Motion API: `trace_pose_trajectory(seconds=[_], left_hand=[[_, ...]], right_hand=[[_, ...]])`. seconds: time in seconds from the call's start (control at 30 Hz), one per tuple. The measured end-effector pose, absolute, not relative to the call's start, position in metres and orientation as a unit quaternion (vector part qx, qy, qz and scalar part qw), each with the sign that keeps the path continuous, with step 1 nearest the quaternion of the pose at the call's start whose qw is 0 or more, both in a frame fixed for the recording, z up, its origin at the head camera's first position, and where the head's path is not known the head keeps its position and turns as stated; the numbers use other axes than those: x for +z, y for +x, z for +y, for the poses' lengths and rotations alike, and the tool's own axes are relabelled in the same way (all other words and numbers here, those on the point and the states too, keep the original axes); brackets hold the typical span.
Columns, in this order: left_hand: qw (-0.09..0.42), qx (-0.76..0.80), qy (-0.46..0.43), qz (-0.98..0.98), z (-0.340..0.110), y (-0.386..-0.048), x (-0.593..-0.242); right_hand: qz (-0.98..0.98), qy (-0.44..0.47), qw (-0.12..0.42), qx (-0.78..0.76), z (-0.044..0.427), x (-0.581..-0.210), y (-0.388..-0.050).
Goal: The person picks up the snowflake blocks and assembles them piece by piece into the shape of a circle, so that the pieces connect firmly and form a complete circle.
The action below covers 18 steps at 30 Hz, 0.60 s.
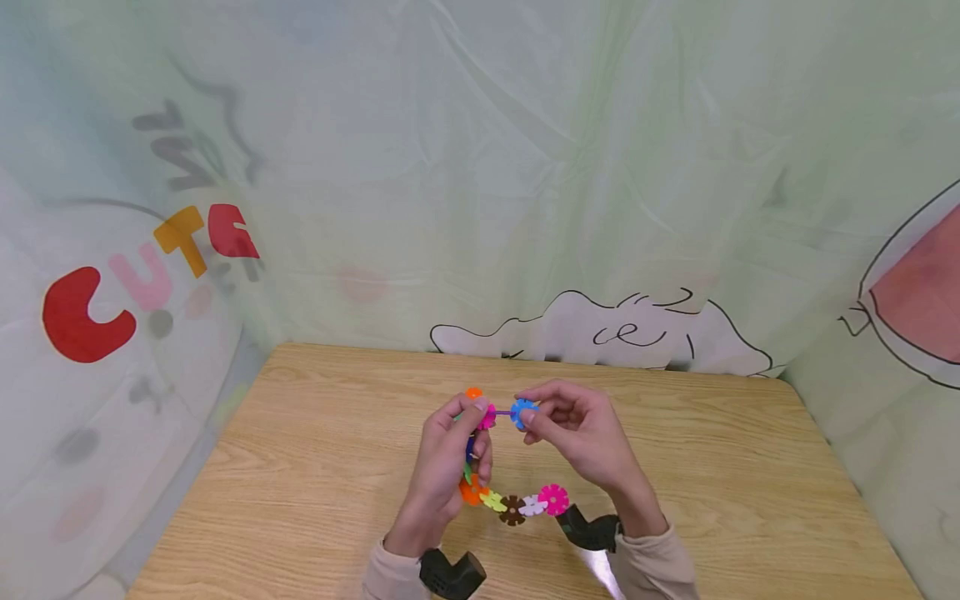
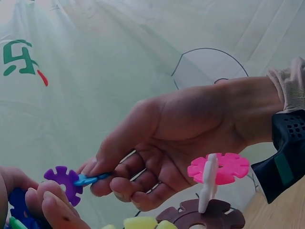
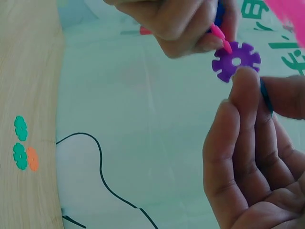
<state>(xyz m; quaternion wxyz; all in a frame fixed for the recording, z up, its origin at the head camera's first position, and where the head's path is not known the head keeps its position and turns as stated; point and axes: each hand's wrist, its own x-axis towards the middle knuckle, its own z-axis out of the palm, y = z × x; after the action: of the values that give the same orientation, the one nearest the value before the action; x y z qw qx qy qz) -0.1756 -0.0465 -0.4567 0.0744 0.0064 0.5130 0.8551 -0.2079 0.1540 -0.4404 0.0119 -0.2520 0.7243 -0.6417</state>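
A curved chain of slotted flower-shaped plastic discs hangs from my left hand (image 1: pixel 438 467), which pinches it by a pink disc (image 1: pixel 489 417). A purple disc (image 3: pixel 220 66) is slotted to that pink one. My right hand (image 1: pixel 592 429) pinches a light blue disc (image 1: pixel 519 414) between thumb and fingertips, its edge meeting the purple disc's far side; how deep the slots engage I cannot tell. Below the hands the chain runs through orange (image 1: pixel 471 493), yellow (image 1: pixel 492 502), brown (image 1: pixel 513 511) and white (image 1: pixel 533 505) discs to a pink end disc (image 1: pixel 554 499). The left fingers hide some discs.
The wooden table (image 1: pixel 315 433) lies under both hands, with a printed curtain (image 1: pixel 525 208) behind it. Loose green discs (image 3: pixel 20 129) and an orange disc (image 3: pixel 32 158) lie on the table in the right wrist view. Each wrist wears a black device (image 1: pixel 452 575).
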Motion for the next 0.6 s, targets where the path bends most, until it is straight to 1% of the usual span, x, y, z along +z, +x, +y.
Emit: trace_pose_trajectory(seconds=[0.3, 0.43, 0.6], left_hand=[[0.062, 0.834, 0.021, 0.547, -0.049, -0.175, -0.458], [0.069, 0.839, 0.021, 0.539, -0.051, -0.177, -0.460], [0.087, 0.857, -0.001, 0.508, -0.059, -0.185, -0.466]], right_hand=[[0.697, -0.254, 0.034, -0.670, 0.147, -0.443, -0.207], [0.692, -0.251, 0.039, -0.676, 0.145, -0.445, -0.207], [0.704, -0.259, 0.061, -0.658, 0.146, -0.452, -0.215]])
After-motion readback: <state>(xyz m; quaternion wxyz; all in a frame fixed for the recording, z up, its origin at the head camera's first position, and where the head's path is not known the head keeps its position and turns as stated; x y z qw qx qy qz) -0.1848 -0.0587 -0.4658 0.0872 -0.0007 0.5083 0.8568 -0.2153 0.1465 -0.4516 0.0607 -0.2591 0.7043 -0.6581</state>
